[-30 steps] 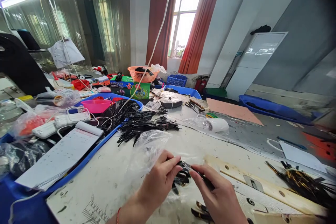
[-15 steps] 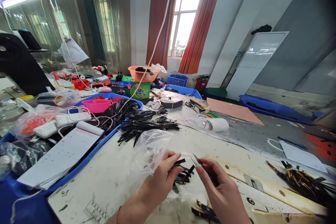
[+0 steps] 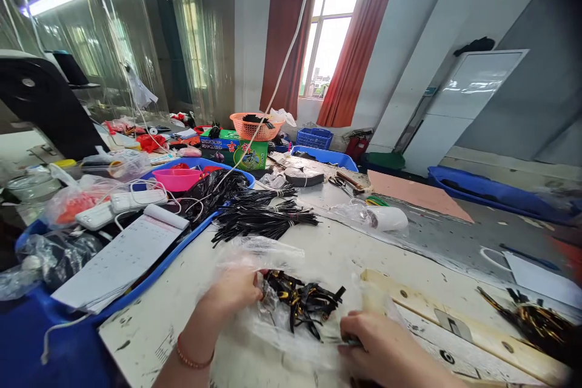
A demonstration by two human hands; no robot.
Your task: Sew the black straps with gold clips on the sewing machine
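A clear plastic bag lies on the white worktable in front of me, with several black and gold strips inside it. My left hand is closed on the bag's left side, partly covered by the film. My right hand rests at the bag's lower right edge with fingers curled on the plastic. A bigger bundle of black strips lies farther back on the table.
A blue tray on the left holds a paper pad, white power strips and bags. A white roll, a wooden ruler and another strip bundle lie right. Baskets and boxes crowd the back.
Both hands let go of the loose strips they pinched together. The left hand moved left into the bag, the right dropped to its lower edge. The strips now lie inside the bag.
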